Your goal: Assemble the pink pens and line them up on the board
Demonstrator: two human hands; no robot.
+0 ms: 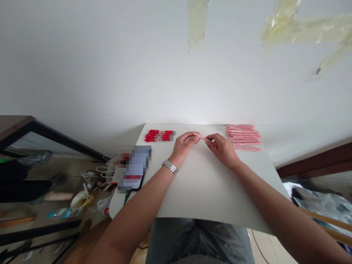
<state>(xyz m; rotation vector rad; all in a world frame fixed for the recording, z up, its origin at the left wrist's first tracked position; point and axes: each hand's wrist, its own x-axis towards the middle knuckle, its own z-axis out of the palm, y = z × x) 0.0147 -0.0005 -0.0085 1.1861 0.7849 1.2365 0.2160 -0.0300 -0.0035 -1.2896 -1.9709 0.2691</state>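
We hold a pink pen between both hands just above the far middle of the white tabletop, our left hand pinching one end and our right hand gripping the other. A row of red pens lies to the left and a stack of pink pens to the right. A phone rests at the tabletop's left edge.

It looks like a lived-in room of a home: a small white table against a plain white wall patched with yellowed tape strips. At lower left, white cables, a cream cup and grey shoes litter the floor.
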